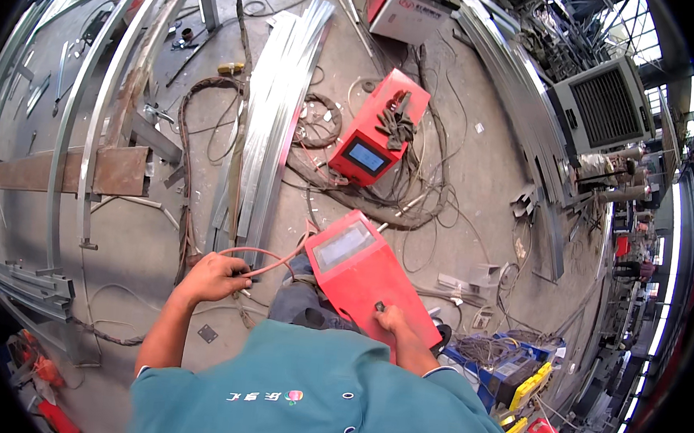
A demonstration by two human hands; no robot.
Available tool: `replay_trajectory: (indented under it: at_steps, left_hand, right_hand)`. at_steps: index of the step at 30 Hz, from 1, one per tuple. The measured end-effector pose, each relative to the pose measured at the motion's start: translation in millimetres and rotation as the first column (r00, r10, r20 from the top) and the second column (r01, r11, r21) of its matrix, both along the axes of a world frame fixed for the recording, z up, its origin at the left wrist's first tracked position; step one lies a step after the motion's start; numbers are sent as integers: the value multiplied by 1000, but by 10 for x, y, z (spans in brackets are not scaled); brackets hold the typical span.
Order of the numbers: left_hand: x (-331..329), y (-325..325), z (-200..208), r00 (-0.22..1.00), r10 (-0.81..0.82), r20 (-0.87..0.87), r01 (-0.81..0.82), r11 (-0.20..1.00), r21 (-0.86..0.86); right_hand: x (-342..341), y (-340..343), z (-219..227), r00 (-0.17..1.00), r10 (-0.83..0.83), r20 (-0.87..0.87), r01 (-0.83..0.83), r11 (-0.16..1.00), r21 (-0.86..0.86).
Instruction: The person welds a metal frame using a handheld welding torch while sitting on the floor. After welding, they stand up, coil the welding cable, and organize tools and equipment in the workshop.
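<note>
My left hand is closed around a reddish cable, which loops toward a red box-shaped machine in front of me. That machine has a pale, glossy window or screen at its far end. My right hand rests on its top, with the fingers closed on a small dark knob. Farther off stands a second red machine with a lit display. A pair of dark grey gloves lies on it.
Long silvery metal profiles lie on the floor, left of the machines. Thick dark cables coil around the second machine. A metal frame stands at left. Beside my right arm is a blue unit; a grey cooler is far right.
</note>
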State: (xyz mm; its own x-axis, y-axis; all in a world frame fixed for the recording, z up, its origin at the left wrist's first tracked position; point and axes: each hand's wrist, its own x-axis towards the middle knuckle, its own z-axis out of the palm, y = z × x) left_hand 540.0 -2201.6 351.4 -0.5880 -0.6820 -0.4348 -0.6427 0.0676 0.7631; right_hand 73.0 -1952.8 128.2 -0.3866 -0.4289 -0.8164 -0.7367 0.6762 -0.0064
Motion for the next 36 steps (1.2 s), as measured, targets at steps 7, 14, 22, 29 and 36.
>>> replay_trajectory:
  at_steps: [7,14,22,29,36]
  left_hand:
    - [-363,-530,-54,980,178,86,-195,941,278]
    - [-451,-150,30,827,510,237,-554,810,193]
    - [-1044,10,-362,808,572,144,-588,801,113]
    - [-1904,-478,-542,940,273,203,-254,960,-115]
    - [-2590,-780,-895,947,42,319,14,985,-171]
  right_hand:
    - [23,-817,-33,992,-43,119,50,997,-59]
    - [-204,-1567,-374,965,12,260,23,991,-131]
    - [-506,-2039,-782,968,51,244,-40,998,-47]
    - [-939,-2059,-1147,974,15,226,-24,999,36]
    - [-1582,-2024,-1581,976,-62,210,59,998,20]
